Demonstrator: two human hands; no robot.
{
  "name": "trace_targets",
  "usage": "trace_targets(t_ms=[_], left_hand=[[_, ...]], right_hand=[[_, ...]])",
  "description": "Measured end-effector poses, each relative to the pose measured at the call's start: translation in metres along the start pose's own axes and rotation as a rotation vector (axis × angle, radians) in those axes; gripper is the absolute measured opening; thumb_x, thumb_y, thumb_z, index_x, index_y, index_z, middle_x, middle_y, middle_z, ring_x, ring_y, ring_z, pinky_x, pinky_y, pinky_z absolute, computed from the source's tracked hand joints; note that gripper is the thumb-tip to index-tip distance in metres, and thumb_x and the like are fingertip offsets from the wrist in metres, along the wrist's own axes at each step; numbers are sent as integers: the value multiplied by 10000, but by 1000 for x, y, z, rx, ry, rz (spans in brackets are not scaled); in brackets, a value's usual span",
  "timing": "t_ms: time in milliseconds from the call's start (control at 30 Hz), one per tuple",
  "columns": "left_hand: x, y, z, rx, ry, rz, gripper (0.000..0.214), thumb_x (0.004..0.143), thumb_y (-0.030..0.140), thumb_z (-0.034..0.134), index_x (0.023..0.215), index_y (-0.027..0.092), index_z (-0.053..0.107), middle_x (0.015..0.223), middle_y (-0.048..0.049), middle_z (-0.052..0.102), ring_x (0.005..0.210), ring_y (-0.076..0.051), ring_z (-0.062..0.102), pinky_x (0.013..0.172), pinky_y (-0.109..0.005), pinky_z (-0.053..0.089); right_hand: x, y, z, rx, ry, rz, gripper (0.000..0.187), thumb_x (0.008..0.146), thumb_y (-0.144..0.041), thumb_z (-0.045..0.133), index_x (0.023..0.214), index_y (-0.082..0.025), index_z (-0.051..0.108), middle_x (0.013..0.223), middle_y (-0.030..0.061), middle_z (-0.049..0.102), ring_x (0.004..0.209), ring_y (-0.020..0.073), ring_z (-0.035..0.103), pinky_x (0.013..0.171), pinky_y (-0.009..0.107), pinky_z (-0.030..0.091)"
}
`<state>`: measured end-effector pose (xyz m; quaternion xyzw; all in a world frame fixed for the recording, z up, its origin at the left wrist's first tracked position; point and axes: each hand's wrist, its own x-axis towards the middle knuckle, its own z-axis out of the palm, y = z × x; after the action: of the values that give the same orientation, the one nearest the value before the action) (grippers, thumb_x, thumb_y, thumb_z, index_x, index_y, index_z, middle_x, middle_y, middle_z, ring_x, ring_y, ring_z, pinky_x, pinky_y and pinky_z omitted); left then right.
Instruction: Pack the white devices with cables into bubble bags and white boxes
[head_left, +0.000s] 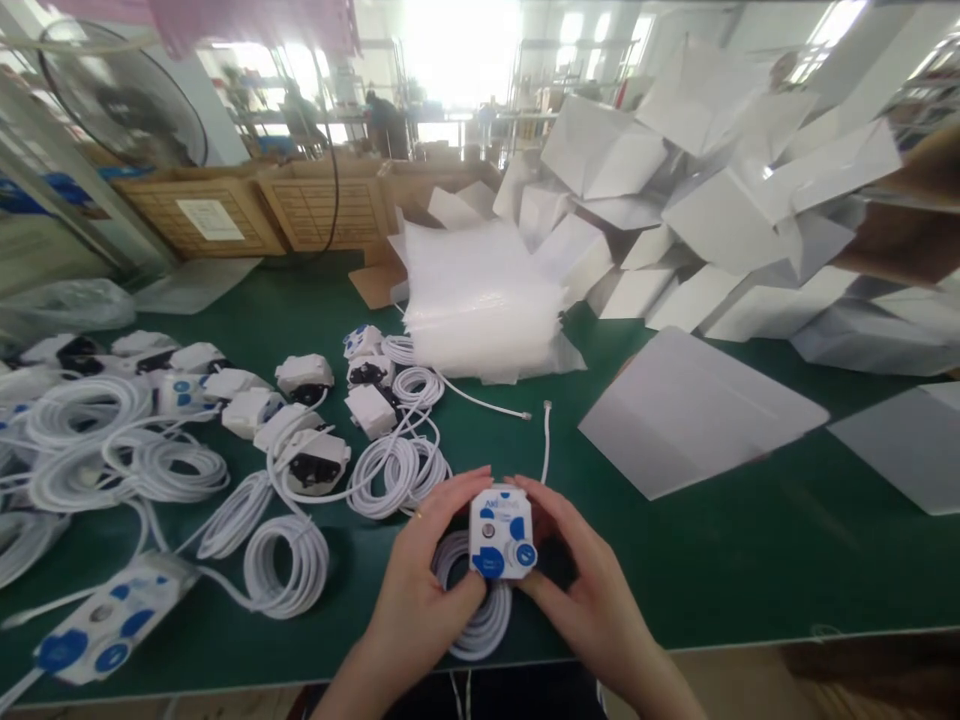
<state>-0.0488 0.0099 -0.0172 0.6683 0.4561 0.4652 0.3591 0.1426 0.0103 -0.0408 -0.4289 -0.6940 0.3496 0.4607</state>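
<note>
Between my two hands, near the table's front edge, is a small white box-shaped device (501, 530) with blue round marks and a knob-like disc on its face. My left hand (435, 570) grips its left side, thumb at the lower corner. Along the right side, my right hand (581, 565) holds it with fingers and thumb. A coiled white cable (484, 625) lies below and behind the device, partly covered by it and my left hand. A cable end with a clear plug (547, 430) sticks out beyond my right fingers.
Several similar white devices (304, 375) and coiled cables (285, 565) spread over the green table (720, 560) at left. A stack of clear plastic bags (484, 300) lies ahead. White folded cartons (720, 220) pile up at back right, a flat one (690, 410) nearer. Cardboard boxes (322, 210) stand behind.
</note>
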Motion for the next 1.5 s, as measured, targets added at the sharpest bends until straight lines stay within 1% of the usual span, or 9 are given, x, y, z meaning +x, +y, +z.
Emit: trace_targets(t_ms=[267, 367, 467, 533, 667, 833, 1100, 1267, 1500], left_hand=[[-2, 7, -5, 9, -72, 33, 574, 840, 134, 632, 1391, 286, 575, 1448, -82, 550, 1373, -299, 494, 1186, -470, 412], [-3, 5, -3, -18, -83, 36, 620, 833, 205, 738, 1411, 310, 540, 1466, -71, 519, 1392, -303, 462, 1178, -454, 412], [-4, 2, 3, -11, -41, 49, 682, 794, 299, 849, 1397, 328, 532, 1436, -62, 528, 1354, -301, 487, 1146, -446, 431], [-3, 1, 8, 16, 7, 51, 654, 785, 285, 849, 1364, 314, 546, 1395, -62, 550, 1307, -296, 518, 1117, -446, 447], [0, 6, 18, 84, 86, 44, 583, 755, 174, 747, 1304, 261, 573, 1332, -73, 593, 1236, -289, 565, 1073, -444, 476], [3, 9, 22, 136, 117, 40, 585, 732, 159, 697, 1301, 239, 589, 1309, -69, 623, 1210, -279, 589, 1058, -426, 493], [-1, -3, 17, 103, 72, 74, 651, 796, 270, 834, 1384, 282, 555, 1362, -77, 590, 1262, -304, 548, 1079, -446, 468], [-4, -8, 18, 91, 71, 100, 743, 773, 330, 895, 1418, 331, 526, 1389, -63, 558, 1292, -302, 517, 1100, -436, 444], [-5, -3, 12, -46, 5, 70, 746, 804, 236, 851, 1454, 389, 516, 1436, -29, 536, 1360, -269, 464, 1153, -377, 392]], right_hand=[[0, -2, -2, -15, -6, -12, 549, 919, -206, 696, 1434, -291, 526, 1375, 86, 630, 1143, 239, 676, 877, 300, 609], [0, -2, -1, -37, -4, -50, 583, 917, -186, 699, 1446, -332, 503, 1377, 55, 626, 1163, 220, 664, 886, 265, 594], [-1, -3, 0, -81, 13, -109, 584, 920, -198, 689, 1447, -355, 493, 1365, 49, 617, 1168, 225, 646, 883, 270, 591], [-2, -3, 0, -104, 15, -139, 598, 919, -165, 643, 1460, -357, 475, 1346, 58, 606, 1152, 231, 635, 889, 294, 590], [-2, -3, 1, -106, -1, -119, 690, 855, -49, 544, 1466, -359, 457, 1264, 54, 600, 1076, 214, 627, 910, 316, 572], [-2, -3, 2, -87, 3, -94, 663, 862, -56, 557, 1444, -363, 478, 1221, 42, 591, 1046, 197, 614, 914, 298, 554], [-3, 0, 3, -42, -8, -67, 704, 854, -58, 556, 1464, -394, 460, 1246, 25, 590, 1044, 192, 611, 914, 292, 548], [-3, 1, 2, 5, -16, -78, 674, 898, -101, 592, 1478, -413, 450, 1300, 32, 577, 1063, 202, 619, 909, 291, 557], [-6, 3, 2, 97, -12, -54, 685, 900, -72, 643, 1460, -430, 476, 1360, 22, 561, 1150, 196, 610, 953, 268, 544]])
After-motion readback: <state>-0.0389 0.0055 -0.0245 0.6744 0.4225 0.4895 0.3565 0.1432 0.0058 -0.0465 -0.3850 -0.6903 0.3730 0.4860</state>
